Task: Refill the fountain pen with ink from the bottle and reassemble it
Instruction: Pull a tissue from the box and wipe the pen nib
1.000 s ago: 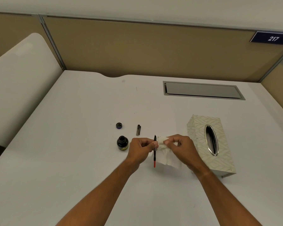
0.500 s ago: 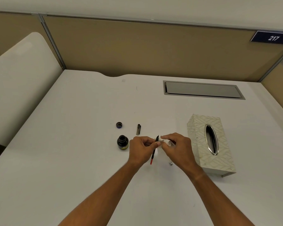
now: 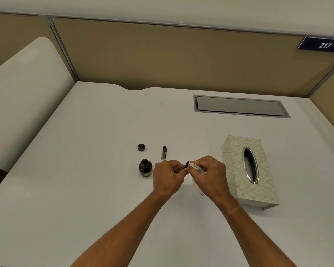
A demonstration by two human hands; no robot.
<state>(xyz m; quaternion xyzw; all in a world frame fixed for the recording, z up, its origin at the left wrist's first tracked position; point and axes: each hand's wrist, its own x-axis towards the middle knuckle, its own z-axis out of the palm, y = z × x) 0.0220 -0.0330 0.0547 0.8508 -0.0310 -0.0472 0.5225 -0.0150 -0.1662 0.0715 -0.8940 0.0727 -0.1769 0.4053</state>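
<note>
- While the left hand pinches the pen's front section, only a short dark tip of it shows between the two hands; the rest of the pen is hidden behind the fingers.
- Right hand has its fingers curled round a wad of white tissue, which is pressed against that dark tip.
- Judging from this, the step in hand looks like wiping stray ink off the nib end after filling, ahead of reassembly.
- Ink bottle stands open on the desk just left of the left hand, with its cap lying apart behind it.
- A dark, short pen part, probably the pen's cap or barrel, lies flat on the desk between the bottle cap and the hands.
- Next move, as I judge it: set the tissue down, pick up that loose part and fit it back onto the section, keeping the nib pointed away from the white surface, since any ink left on it would mark the desk.
- Tissue box sits just to the right of the right hand, with a metal-rimmed oval opening on top.
- Readable writing: a dark blue plate on the partition carries "217". The bottle has a yellowish label low on its side, too small to read.
</note>
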